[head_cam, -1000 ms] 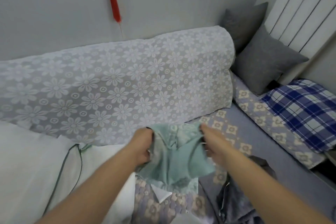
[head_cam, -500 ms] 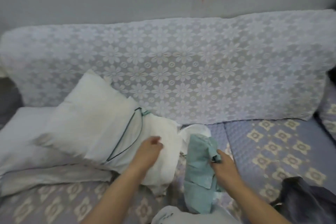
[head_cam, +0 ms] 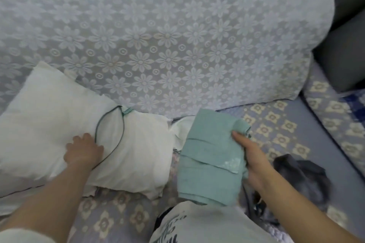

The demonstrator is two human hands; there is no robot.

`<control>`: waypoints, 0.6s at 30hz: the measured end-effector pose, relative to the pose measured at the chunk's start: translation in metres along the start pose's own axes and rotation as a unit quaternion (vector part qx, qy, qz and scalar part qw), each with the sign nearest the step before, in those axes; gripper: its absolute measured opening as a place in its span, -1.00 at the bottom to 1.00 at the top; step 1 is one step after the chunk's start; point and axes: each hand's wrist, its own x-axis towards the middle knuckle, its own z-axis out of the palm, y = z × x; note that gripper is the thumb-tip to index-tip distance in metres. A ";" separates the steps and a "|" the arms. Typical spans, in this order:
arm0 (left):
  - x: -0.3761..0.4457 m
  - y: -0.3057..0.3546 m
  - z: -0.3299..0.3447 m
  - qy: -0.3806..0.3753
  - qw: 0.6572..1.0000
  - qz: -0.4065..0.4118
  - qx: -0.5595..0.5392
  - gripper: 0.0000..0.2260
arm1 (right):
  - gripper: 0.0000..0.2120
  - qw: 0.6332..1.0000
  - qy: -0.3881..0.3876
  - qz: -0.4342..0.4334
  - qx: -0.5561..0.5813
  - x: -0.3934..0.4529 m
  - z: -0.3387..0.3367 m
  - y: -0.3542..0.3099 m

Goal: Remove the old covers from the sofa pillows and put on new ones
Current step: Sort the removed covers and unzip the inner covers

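Two hands busy: my left hand (head_cam: 83, 151) lies fingers-down on bare white pillow (head_cam: 59, 124) w/ dark cord; right hand (head_cam: 251, 161) pinches folded teal cover (head_cam: 209, 156), creased, soft.

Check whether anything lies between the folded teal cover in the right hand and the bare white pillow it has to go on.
Nothing visible blocks it. The teal cover, gripped by the right hand, sits just right of the white pillow; only a scrap of white fabric lies in the gap. The left hand rests on the pillow beside a dark cord.
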 end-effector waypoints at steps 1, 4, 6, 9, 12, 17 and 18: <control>0.006 0.002 -0.002 -0.009 1.000 -0.009 0.014 -0.62 | -0.59 1.000 0.003 0.006 0.027 -0.002 -0.011 -0.003; 0.019 0.004 -0.010 0.030 0.997 -0.042 -0.052 -0.67 | -0.47 0.997 0.011 0.017 0.076 -0.011 -0.036 -0.005; 0.018 0.012 -0.023 0.038 0.977 -0.059 -0.200 -0.65 | -0.42 0.995 0.026 0.039 0.089 -0.015 -0.047 -0.003; -0.004 0.037 -0.052 0.017 0.943 0.017 -0.331 -0.69 | -0.41 0.995 0.027 0.075 0.068 -0.020 -0.058 -0.007; -0.063 0.075 -0.086 -0.061 0.925 0.155 -0.342 -0.78 | -0.57 0.997 0.024 0.064 0.018 -0.022 -0.044 -0.021; -0.165 0.127 -0.132 -0.105 0.883 0.320 -0.327 -0.71 | -0.59 0.993 -0.062 0.036 -0.091 -0.014 0.021 -0.030; -0.182 0.134 -0.138 -0.115 0.862 0.359 -0.339 -0.75 | -0.63 0.989 -0.088 0.043 -0.110 -0.014 0.031 -0.027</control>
